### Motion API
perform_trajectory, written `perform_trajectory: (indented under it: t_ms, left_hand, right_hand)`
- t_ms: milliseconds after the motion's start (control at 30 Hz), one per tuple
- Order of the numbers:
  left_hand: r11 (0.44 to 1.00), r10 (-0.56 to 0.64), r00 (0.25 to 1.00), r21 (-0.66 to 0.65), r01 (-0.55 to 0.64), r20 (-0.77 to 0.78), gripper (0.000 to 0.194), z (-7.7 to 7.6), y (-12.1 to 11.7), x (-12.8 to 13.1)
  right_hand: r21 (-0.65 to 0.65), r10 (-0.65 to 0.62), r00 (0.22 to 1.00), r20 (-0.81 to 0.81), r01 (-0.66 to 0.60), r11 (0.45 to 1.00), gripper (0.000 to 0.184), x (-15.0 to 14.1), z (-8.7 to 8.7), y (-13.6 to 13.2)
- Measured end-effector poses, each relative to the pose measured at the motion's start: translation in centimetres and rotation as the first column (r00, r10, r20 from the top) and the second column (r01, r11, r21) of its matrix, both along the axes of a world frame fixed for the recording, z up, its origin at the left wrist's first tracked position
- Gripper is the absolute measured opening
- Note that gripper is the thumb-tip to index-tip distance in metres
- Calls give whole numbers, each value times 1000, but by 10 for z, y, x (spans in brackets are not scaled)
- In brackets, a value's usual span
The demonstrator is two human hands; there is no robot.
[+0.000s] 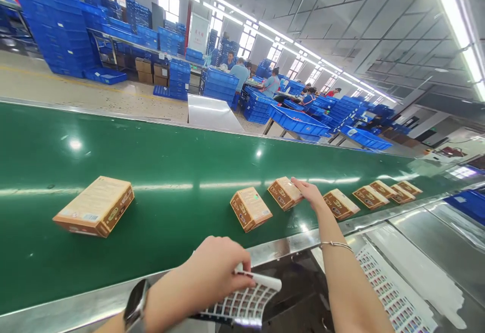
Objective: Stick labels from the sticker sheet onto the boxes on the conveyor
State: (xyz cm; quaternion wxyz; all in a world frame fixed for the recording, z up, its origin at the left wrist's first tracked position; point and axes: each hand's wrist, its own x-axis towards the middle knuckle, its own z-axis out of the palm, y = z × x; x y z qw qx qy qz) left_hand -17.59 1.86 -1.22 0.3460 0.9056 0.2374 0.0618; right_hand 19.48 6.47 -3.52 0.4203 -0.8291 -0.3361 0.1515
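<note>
My left hand (223,267) pinches a curled sheet of stickers (248,300), printed with rows of small dark pictures, above the near edge of the belt. Further ahead, my right hand (309,194) has its fingers on the top and right end of a small brown-and-cream box (284,192); the underside of its grip is hidden. A similar box (250,208) with a small green spot on top lies just left of that one. To the right of my right hand sits another box (341,204).
The green conveyor belt (170,161) runs across the view, with a lone box (94,204) at left and several at right. A second sticker sheet (394,287) lies on the metal side table (428,257). Beyond are blue crates (56,25) and people working.
</note>
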Motion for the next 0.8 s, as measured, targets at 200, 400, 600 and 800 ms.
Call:
perform_trajectory:
  t_ms: [200,400,600,800]
  left_hand:
    - [987,127,988,-91,-135,-87,9,10,-16,-39]
    - [917,318,942,-218,-334,-104,14,16,-11,-70]
    - [857,396,917,-340,-387,-44,13,22,-7,-84]
    - [849,449,893,-298,-437,-31,15,20,-10,-95]
  right_hand:
    - [-27,-80,995,53,81,996,31,-7,-10,1]
    - [83,-127,969,212,112,990,29,-33,30,4]
    - [92,704,675,219,-733,674,33,-167,44,-38]
    - [6,874,228,430,-968,249,12,-266,39,-80]
